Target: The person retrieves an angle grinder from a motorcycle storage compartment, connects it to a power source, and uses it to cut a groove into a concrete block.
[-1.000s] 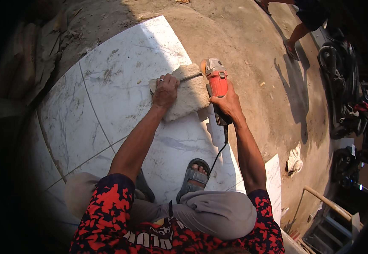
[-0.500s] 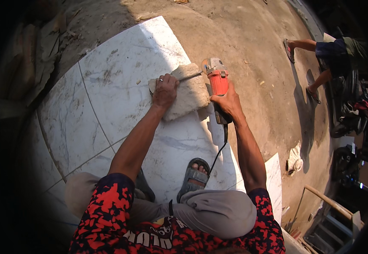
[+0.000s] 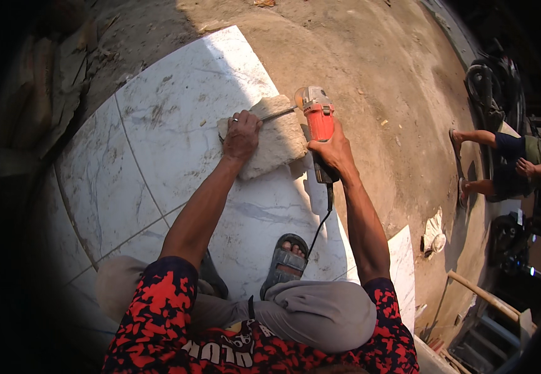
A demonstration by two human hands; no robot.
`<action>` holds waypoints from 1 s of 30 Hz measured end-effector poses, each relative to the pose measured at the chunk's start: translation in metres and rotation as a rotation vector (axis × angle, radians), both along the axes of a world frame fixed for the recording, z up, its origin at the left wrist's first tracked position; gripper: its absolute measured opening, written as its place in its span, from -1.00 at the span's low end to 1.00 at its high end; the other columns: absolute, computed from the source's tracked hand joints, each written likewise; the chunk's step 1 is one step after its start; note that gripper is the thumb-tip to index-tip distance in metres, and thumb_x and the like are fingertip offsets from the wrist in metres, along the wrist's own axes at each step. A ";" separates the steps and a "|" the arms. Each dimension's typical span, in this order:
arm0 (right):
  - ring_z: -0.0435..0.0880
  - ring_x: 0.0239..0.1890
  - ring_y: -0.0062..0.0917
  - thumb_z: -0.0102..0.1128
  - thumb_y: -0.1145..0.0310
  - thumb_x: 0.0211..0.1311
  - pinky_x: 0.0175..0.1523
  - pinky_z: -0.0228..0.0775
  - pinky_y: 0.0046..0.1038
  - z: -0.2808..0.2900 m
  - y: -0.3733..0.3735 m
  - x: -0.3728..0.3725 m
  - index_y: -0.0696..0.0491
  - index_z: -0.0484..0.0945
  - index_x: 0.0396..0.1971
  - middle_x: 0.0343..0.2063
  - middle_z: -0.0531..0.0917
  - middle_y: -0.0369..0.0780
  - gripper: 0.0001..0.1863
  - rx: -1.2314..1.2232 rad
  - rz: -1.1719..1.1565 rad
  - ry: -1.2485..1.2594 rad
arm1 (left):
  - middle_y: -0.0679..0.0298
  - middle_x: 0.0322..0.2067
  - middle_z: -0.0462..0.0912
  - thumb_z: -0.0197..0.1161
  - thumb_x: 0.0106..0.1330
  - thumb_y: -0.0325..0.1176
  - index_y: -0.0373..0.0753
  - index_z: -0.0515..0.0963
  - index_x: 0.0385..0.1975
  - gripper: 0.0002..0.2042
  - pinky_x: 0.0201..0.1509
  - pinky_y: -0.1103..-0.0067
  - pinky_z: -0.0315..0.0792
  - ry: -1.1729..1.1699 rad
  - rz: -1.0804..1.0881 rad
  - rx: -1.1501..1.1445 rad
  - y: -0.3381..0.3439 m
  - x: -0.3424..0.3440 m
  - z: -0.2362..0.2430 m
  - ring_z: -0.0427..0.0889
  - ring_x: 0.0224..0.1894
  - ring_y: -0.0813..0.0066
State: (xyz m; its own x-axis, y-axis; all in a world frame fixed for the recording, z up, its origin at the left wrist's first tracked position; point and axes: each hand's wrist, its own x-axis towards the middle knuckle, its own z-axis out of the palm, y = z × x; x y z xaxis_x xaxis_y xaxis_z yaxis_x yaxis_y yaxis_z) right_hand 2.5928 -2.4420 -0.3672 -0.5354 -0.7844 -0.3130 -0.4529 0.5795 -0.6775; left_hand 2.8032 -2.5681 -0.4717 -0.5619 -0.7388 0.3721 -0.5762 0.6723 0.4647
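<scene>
My right hand [image 3: 334, 154] is wrapped round the body of a red and grey angle grinder [image 3: 320, 123], whose black cord runs down toward my foot. The grinder's disc [image 3: 299, 98] meets the far end of a thin metal rod [image 3: 279, 113]. Closed over the rod's other end, my left hand [image 3: 242, 136] presses it onto a rough, pale stone slab [image 3: 276, 146]. That slab lies on the white marbled tiles, at their sunlit right edge.
White floor tiles [image 3: 108, 168] end at a bare dirt floor [image 3: 370, 81]. My sandalled foot [image 3: 287, 262] rests close to the cord. At the right another person [image 3: 510, 149] stands near a coiled dark hose [image 3: 485, 87]. A wooden pole [image 3: 479, 292] lies at lower right.
The person at the right has moved farther right and nearer to me. My hands, the grinder, the rod and the slab stay almost in the same place.
</scene>
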 end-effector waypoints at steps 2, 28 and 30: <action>0.63 0.02 -0.15 0.43 0.19 -0.26 0.09 0.47 -0.26 0.004 0.000 0.006 0.08 0.20 0.31 -0.01 0.60 0.07 0.00 0.018 0.012 -0.020 | 0.19 -0.28 0.47 0.14 0.35 -0.28 -0.17 0.48 -0.35 -0.88 -0.01 0.31 0.39 -0.041 0.034 -0.045 -0.002 0.004 -0.004 0.48 -0.15 0.19; 0.62 0.03 -0.16 0.44 0.19 -0.25 0.10 0.46 -0.26 0.006 0.002 0.005 0.08 0.21 0.31 0.00 0.59 0.06 -0.01 0.031 0.010 -0.041 | 0.15 -0.25 0.47 0.13 0.36 -0.29 -0.20 0.47 -0.33 -0.87 0.01 0.25 0.38 -0.033 0.014 0.005 0.000 0.002 0.003 0.47 -0.11 0.15; 0.63 -0.02 0.01 0.37 0.20 -0.23 0.05 0.48 -0.17 0.003 0.002 0.004 0.08 0.16 0.31 -0.06 0.60 0.16 -0.02 -0.006 0.027 -0.004 | 0.15 -0.25 0.47 0.14 0.35 -0.29 -0.20 0.47 -0.33 -0.87 0.00 0.26 0.38 -0.038 0.008 -0.002 0.001 0.001 0.004 0.47 -0.12 0.15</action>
State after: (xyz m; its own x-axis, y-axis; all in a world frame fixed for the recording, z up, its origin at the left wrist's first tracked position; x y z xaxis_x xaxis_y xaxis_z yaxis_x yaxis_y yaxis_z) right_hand 2.5970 -2.4395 -0.3640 -0.5124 -0.8007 -0.3104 -0.4654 0.5627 -0.6832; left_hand 2.8041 -2.5673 -0.4673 -0.5695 -0.7426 0.3525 -0.5988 0.6686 0.4410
